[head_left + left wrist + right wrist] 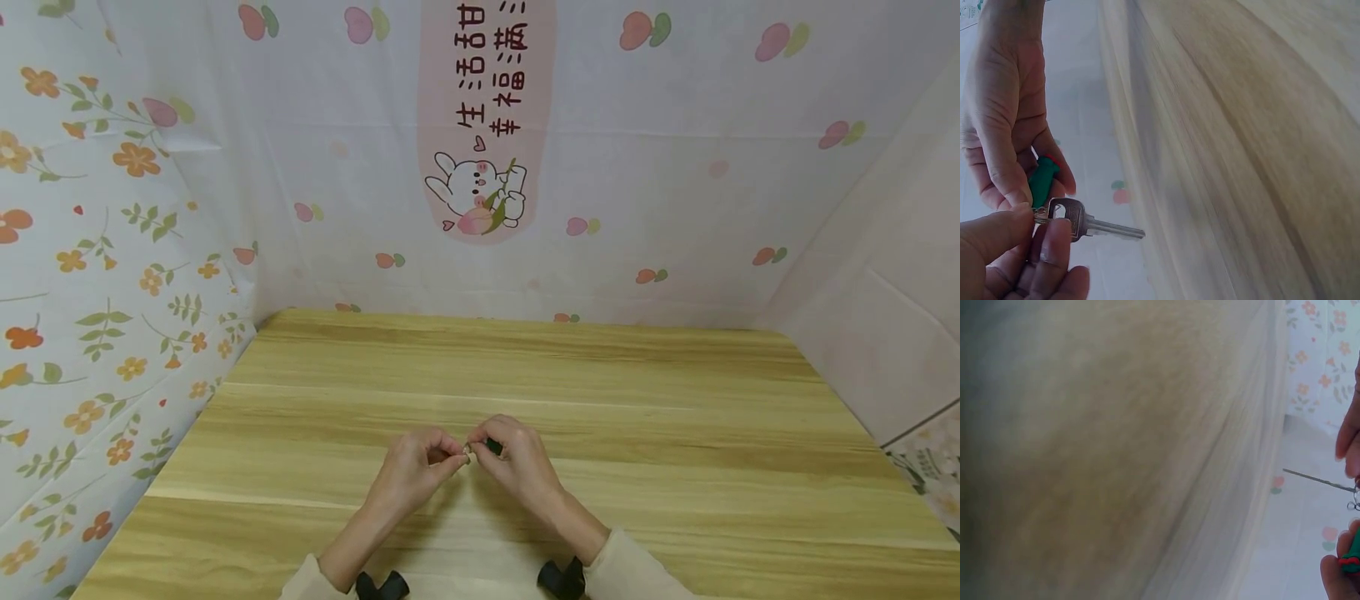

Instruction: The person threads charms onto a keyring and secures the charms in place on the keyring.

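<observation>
Left wrist view: the left hand (997,239) pinches a silver metal key (1076,212); the right hand's (1007,128) fingers curl round a green-and-red trinket (1042,180).

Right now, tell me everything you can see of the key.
The key is grey and looks metal, with a broad, holed head and a slim, straight shaft. The left grip pinches it by the head, partly hiding it, in the air above the table, its shaft pointing free. Small links sit beside the head; whether they join it is unclear.
</observation>
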`<state>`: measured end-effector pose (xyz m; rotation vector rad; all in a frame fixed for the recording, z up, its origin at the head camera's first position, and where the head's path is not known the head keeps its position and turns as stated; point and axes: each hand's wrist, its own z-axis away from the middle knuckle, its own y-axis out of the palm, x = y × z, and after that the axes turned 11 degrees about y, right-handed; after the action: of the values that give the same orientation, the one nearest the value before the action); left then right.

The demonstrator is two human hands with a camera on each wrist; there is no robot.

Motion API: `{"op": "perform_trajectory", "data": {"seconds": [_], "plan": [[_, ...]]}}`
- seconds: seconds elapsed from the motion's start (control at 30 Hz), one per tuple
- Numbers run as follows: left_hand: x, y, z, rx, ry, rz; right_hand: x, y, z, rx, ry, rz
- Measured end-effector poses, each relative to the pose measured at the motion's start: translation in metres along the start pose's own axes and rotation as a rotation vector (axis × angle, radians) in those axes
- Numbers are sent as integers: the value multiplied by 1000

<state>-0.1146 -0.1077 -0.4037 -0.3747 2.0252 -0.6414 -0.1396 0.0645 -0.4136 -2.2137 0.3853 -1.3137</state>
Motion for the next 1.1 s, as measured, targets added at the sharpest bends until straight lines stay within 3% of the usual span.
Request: {"op": "perform_trajectory", "data": {"seconds": [0.27, 0.57, 0.67, 0.9, 1.1], "plan": [[1, 4, 0, 7, -7, -25, 1, -1, 3, 28, 21, 7], [0, 5, -1, -32, 64, -9, -4, -5, 2, 12, 84, -55], [0, 5, -1, -13, 77, 6, -5, -6, 2, 11, 77, -60], [-1, 6, -2, 40, 35, -6, -5, -8, 5, 33, 36, -26], [-3, 8, -2, -2, 36, 32, -6, -8, 4, 51, 145, -118]]}}
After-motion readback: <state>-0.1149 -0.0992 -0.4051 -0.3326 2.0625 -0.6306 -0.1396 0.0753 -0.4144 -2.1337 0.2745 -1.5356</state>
